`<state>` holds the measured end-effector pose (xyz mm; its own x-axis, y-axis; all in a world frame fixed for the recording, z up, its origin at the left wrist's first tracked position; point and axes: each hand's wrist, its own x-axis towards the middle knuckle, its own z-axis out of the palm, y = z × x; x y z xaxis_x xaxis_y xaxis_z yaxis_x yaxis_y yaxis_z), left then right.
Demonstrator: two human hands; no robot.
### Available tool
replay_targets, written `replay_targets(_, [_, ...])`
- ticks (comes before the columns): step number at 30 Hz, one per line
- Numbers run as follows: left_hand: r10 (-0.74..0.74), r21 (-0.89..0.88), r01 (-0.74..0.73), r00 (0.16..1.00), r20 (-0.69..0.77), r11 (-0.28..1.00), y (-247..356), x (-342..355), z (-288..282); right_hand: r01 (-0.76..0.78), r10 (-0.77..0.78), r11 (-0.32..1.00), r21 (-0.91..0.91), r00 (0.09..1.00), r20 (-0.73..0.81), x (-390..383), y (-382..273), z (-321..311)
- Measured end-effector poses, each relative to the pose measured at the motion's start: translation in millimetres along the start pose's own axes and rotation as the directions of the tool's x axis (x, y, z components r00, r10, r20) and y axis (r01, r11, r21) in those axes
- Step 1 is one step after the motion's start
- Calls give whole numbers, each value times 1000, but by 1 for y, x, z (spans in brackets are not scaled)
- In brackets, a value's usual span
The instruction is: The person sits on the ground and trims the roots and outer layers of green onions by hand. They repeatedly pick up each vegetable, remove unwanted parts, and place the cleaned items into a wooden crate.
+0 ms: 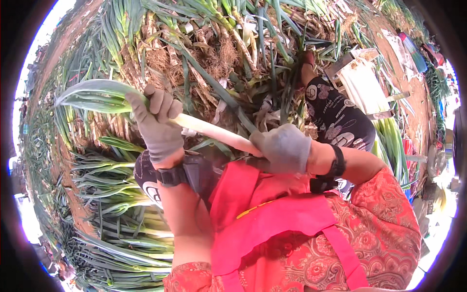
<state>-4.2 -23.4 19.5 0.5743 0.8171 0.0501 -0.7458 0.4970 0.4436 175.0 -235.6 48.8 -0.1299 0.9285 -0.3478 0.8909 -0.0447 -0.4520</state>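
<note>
A green onion stalk with a long white shaft and green leaves lies slantwise across the middle of the head view. My left hand, in a grey glove, has its fingers wrapped round it where the leaves meet the white shaft. My right hand, gloved alike, is closed on the white lower end, hiding the tip. Beyond both hands is a heap of untrimmed stalks with roots and dry skins.
Stalks with pale shafts lie in rows at the left. At the right are a bundle of white shafts in a holder and more green leaves. My leg in dark patterned trousers stretches beside the heap.
</note>
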Motion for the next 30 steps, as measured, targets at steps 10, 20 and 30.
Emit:
replay_targets(10, [-98,-85,95,994,-41,992,18,8,-18,121,-141,939,321,989,39,-50,17,-14])
replay_targets(20, [191,42,-188,929,-318,981,179,22,-69,43,-61,914,403,998,32,-136,59,-20])
replay_targets(30, [481,215,-438,845,-231,873,144,44,-8,60,-93,994,-87,892,-443,-79,79,-10])
